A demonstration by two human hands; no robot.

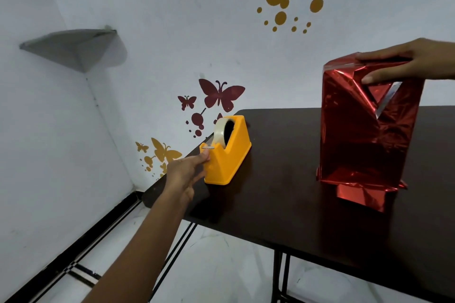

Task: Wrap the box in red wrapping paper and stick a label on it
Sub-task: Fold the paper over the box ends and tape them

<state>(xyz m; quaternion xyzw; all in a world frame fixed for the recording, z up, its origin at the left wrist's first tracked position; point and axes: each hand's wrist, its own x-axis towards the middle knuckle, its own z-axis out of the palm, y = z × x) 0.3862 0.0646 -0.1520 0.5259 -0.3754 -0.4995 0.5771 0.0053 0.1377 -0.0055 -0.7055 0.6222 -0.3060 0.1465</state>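
Box point(369, 130) (red-wrapped) | right hand point(423, 59) flat atop | left hand point(187, 172) outstretched, touching dispenser point(230, 157)

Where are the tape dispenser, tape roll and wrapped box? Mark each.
yellow tape dispenser point(231, 161), head view, side wall.
clear tape roll point(219, 134), head view, outer band.
red-wrapped box point(357, 142), head view, front face.

Even indoor light, wide-angle edge warp
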